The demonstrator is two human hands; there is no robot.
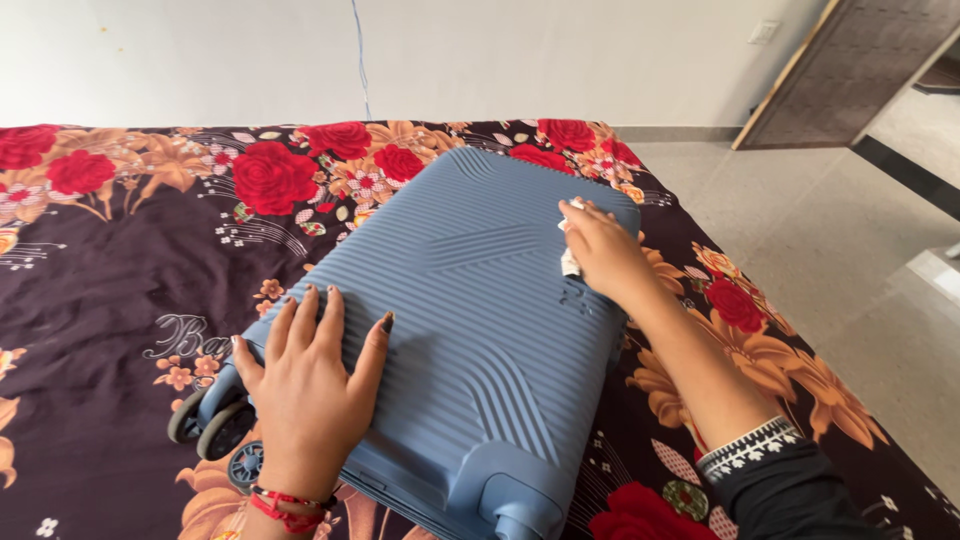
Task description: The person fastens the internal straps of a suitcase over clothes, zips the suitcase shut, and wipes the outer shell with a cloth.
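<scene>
Left hand (308, 385) flat on blue suitcase (470, 340); right hand (600, 250) presses white cloth (571, 262).

Blue suitcase (470, 300) lies flat on floral bedspread (120, 260) — left hand (310, 385) pressed flat on shell, right hand (600, 250) holding white cloth (570, 262) against it.

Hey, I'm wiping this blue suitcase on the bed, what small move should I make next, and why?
Probably draw the right hand with its white cloth toward you along the ribbed shell of the suitcase. The cloth sits near the far right edge, most of the shell lies nearer you, and the left hand lies flat on the near corner, steadying it.
</scene>
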